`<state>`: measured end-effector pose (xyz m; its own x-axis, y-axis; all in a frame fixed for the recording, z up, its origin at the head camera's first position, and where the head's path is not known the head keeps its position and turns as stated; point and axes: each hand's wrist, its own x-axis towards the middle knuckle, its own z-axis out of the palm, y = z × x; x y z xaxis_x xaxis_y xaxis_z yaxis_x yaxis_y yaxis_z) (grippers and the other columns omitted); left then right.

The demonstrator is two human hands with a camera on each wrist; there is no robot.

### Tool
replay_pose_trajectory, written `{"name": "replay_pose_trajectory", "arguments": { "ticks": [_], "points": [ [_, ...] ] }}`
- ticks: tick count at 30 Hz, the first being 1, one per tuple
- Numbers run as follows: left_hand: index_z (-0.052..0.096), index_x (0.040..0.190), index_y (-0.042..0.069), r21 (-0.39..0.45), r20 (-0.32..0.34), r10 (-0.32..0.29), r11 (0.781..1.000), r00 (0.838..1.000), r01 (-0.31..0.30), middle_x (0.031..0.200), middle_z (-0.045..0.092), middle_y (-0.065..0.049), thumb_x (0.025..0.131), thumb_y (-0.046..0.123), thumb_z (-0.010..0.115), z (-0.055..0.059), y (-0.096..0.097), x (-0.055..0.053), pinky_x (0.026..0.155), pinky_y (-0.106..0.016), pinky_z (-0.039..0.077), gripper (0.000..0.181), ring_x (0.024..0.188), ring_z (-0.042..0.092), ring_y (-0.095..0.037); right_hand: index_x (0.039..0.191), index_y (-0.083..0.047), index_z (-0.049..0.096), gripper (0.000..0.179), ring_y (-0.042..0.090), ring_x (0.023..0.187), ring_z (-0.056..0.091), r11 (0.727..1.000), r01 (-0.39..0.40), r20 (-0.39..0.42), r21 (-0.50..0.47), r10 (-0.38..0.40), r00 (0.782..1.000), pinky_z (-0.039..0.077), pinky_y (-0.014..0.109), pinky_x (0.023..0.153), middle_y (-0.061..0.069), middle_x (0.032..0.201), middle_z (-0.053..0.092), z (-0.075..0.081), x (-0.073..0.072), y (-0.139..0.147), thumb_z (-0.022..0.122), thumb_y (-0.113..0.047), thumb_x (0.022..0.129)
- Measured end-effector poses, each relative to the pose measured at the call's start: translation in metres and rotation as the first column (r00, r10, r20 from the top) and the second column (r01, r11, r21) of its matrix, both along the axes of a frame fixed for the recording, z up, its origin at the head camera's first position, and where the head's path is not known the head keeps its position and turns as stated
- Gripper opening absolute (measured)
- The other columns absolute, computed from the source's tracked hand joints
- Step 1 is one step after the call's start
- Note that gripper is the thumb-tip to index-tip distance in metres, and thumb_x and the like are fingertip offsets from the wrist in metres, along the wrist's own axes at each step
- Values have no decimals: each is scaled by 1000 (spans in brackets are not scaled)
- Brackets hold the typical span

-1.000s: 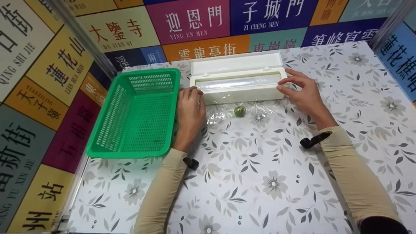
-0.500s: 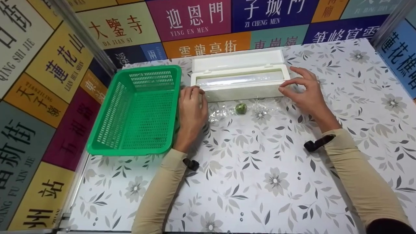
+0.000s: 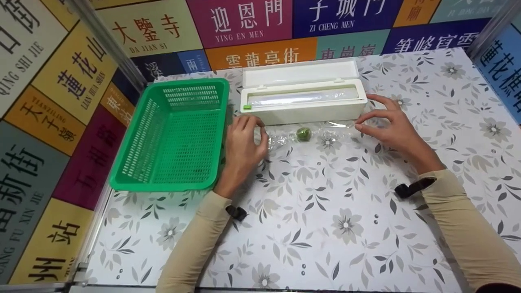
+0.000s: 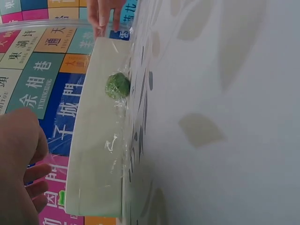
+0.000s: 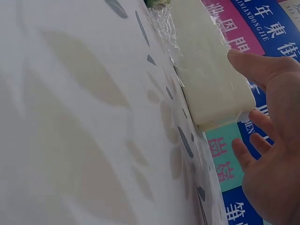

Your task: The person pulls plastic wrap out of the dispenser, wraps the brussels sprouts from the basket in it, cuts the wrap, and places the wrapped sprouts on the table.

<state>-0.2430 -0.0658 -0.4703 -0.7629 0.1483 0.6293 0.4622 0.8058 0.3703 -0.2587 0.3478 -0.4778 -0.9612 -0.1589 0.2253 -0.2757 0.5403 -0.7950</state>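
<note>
Head view gives me both hands near the table (image 3: 301, 191), with clear plastic wrap (image 3: 281, 139) spread between them. I see the left hand (image 3: 245, 140) curled, pinching one end of the wrap between thumb and fingers; the right hand (image 3: 392, 131) pinches the other end with thumb and forefinger, its remaining fingers looser. Between the hands sits a small green ball (image 3: 303, 134), just in front of the white box (image 3: 303, 114); I can't tell whether the wrap lies over or under it. The box's lid (image 3: 301, 72) is open, a wrap roll (image 3: 301, 97) inside. Beside the left hand stands a green basket (image 3: 163, 186).
</note>
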Motion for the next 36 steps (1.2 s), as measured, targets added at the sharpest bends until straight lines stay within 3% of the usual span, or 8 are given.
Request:
{"name": "replay_pose_trajectory", "arguments": {
  "ticks": [6,10,13,15,18,25,31,36],
  "points": [
    [69,93,13,-18,-10,-93,996,996,92,99,74,-6,90,18,67,-1,-1,4,89,-44,54,6,105,67,-27,105,-10,84,20,32,164,23,999,-36,72,27,34,997,15,70,130,-1,172,39,1,6,7,89,-25,92],
    [68,88,14,-36,13,-135,990,991,135,95,75,-4,87,19,66,-2,-1,5,84,-43,56,5,98,67,-25,107,-10,84,20,20,144,47,999,-43,102,33,40,994,41,37,123,0,151,56,1,9,8,87,-24,94],
    [68,85,15,-60,33,-131,989,991,133,92,77,-2,85,21,68,-3,-2,6,82,-42,57,6,95,69,-24,108,-13,83,17,12,111,64,996,-73,138,59,64,988,54,15,93,-1,122,69,1,13,9,84,-25,97],
    [67,82,16,-77,46,-125,989,991,128,91,78,-1,83,22,70,-3,-3,6,81,-42,57,6,94,70,-24,109,-15,83,16,12,92,69,991,-106,173,77,91,981,56,15,78,-2,107,74,0,15,11,83,-27,98],
    [67,77,17,-110,67,-131,984,989,138,88,79,1,81,21,71,-4,-4,7,79,-43,58,7,93,71,-24,110,-17,82,16,13,78,69,982,-157,212,108,131,968,54,20,68,-5,97,77,-1,15,12,83,-27,98],
    [73,73,16,-242,120,-151,954,981,177,85,78,0,79,21,69,-5,-6,5,83,-43,60,9,94,72,-25,107,-19,84,15,12,77,63,977,-143,231,159,104,967,50,22,67,-3,95,77,-5,14,16,85,-29,96],
    [78,70,16,-330,184,-108,929,977,165,80,77,0,78,21,71,-8,-7,5,79,-47,60,11,89,73,-28,102,-24,85,13,11,75,61,965,-143,220,219,94,971,48,21,65,-3,93,75,-7,12,16,88,-33,93],
    [76,69,14,-292,304,-78,941,949,171,79,75,-5,88,27,69,-8,-8,7,72,-48,60,24,80,71,-29,107,-27,85,17,12,77,63,957,-153,242,246,93,966,50,21,66,-5,96,77,-2,11,13,87,-39,94]
  ]
}}
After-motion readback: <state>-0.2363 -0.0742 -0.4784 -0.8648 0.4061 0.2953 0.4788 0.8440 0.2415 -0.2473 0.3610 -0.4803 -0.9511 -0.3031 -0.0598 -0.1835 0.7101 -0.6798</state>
